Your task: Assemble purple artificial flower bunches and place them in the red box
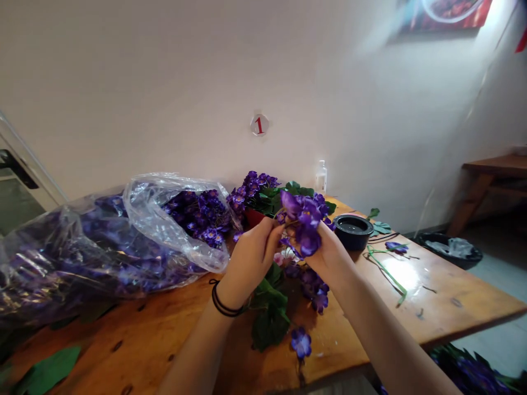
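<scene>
Wooden table (453, 296) carries a plastic bag of purple flowers (102, 252) at its left end; the left hand (247, 260) and right hand (327, 258) have fingers together, clamped on one purple flower stem (302, 219).

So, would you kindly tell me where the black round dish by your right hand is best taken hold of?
Take the black round dish by its thick rim from the near right: it is low and round, and bare tabletop lies there, while the right hand crowds its left.
</scene>
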Demonstrator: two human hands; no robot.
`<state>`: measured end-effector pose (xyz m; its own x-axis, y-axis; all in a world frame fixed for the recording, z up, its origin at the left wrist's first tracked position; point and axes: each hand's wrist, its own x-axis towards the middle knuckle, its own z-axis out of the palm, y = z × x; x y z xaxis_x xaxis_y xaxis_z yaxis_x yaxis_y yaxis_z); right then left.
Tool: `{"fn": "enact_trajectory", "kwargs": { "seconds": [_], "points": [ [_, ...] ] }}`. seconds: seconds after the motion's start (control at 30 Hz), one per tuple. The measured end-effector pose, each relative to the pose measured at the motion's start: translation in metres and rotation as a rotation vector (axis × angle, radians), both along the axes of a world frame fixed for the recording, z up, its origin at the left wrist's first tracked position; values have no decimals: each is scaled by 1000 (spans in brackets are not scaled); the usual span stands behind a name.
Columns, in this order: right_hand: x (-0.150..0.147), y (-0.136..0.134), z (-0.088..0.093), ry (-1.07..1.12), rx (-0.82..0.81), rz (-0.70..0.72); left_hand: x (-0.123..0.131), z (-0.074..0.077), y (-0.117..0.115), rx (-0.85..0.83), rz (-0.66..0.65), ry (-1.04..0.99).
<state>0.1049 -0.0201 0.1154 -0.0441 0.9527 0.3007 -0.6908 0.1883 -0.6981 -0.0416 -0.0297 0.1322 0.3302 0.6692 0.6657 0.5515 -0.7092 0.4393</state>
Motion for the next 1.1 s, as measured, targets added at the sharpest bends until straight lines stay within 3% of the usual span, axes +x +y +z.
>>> {"fn": "enact_trajectory", "kwargs": {
  "seconds": [0.13, 0.23, 0.3, 0.4, 0.53, 0.87, 0.93, 1.0, 1.1],
  "points": [
    [5, -8, -7, -91, -26, 149, 4, 0, -4, -241, -241, -412],
    [7, -15, -18, -266, 108, 235, 10, 0, -9, -551, -442, -526],
    [6, -18, -23, -300, 182, 172, 15, -1, -13, -748, -530, -472],
    [6, -21, -23, -235, 123, -43, 21, -3, -17, -953, -639, -386],
    [11, -25, -16, -74, 64, -229, 22, -4, -19, -1055, -720, -355],
    [25, -43, -17, -158, 182, -122, 25, -11, -15, -1174, -929, -331],
    [26, -45, -18, -181, 183, -108, 23, -10, -13, -1158, -917, -244],
    [29, -47, -20, -185, 174, -115, 18, -8, -10, -1049, -794, -76],
    [38, -48, -26, -142, 157, -195, 6, -7, 1, -712, -360, 289]
  ]
}}
